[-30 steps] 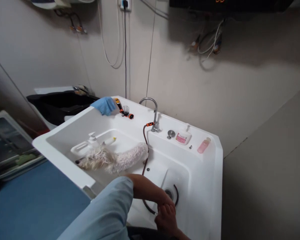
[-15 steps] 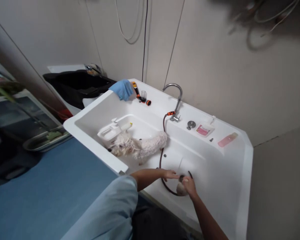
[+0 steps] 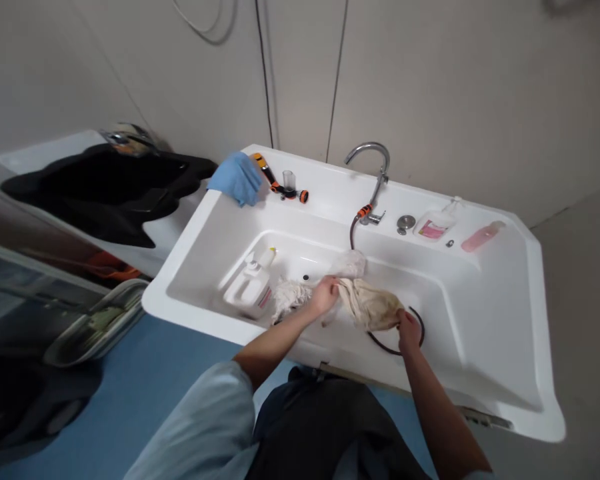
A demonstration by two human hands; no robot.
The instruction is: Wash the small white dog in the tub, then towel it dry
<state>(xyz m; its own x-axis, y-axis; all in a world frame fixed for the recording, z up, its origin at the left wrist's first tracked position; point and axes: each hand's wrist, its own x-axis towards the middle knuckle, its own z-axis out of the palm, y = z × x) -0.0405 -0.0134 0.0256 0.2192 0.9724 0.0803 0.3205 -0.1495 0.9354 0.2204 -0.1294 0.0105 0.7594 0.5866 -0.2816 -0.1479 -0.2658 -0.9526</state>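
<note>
A cream-coloured cloth (image 3: 370, 305) is stretched between my two hands above the white tub (image 3: 485, 293). My left hand (image 3: 325, 295) pinches its left end, while my right hand (image 3: 409, 331) grips the lower right end. Just behind and to the left of the cloth is a wet white dog (image 3: 291, 295), its body partly covered by my left hand and the cloth. A brown hose (image 3: 353, 233) comes down from the chrome faucet (image 3: 375, 167); it passes out of sight and curls on the tub floor under the cloth.
A white pump jug (image 3: 247, 290) stands in the tub's left end. On the rim lie a blue towel (image 3: 236, 179), an orange-and-black spray handle (image 3: 267, 172), a metal drain plug (image 3: 405, 224), a pump bottle (image 3: 435, 227) and a pink bottle (image 3: 483, 237). A black basin (image 3: 105, 193) is at left.
Both hands have risen from the tub floor near the hose's curl, and the bunched cloth is now spread between them. The dog's head has turned downward. My view has shifted.
</note>
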